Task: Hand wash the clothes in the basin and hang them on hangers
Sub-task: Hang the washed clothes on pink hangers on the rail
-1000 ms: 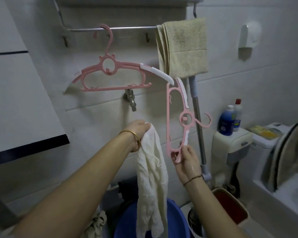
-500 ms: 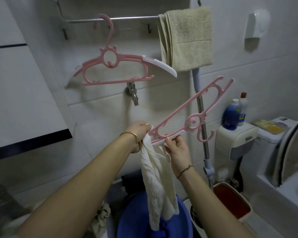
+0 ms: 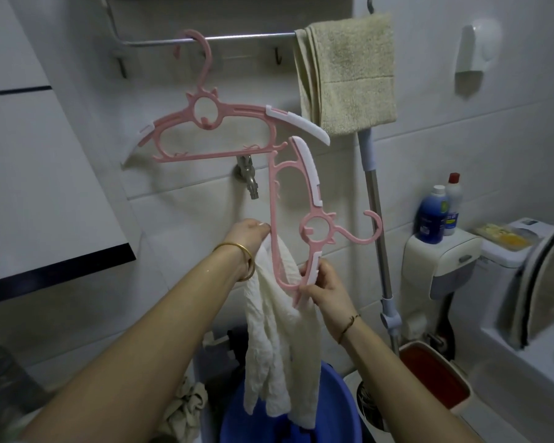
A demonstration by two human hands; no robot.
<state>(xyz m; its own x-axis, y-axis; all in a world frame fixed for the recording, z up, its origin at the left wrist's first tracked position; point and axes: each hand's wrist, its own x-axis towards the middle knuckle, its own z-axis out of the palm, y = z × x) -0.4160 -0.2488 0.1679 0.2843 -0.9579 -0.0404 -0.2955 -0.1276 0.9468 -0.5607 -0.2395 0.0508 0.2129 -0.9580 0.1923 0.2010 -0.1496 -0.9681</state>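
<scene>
The wet white garment [image 3: 279,340] hangs in a wrinkled strip from the left hand [image 3: 248,233], whose fingers are bunched round its top edge, and its lower end trails down over the rim of the blue basin [image 3: 339,407] below. Against it stands the pink hanger [image 3: 296,219], held on end with its hook pointing right; the right hand [image 3: 325,287] pinches the lower arm of the frame between thumb and fingers. Half a second ago this hanger lay slanted, its far arm up to the right; now it has swung upright and its bottom end sits inside the cloth's upper folds. That suggests the threading of the garment onto the hanger has begun, though no shoulder is seated yet. Above, a second pink hanger [image 3: 211,132] hangs empty on the metal rail [image 3: 237,38] beside a beige towel [image 3: 346,71]. More crumpled cloth [image 3: 186,404] lies left of the basin.
</scene>
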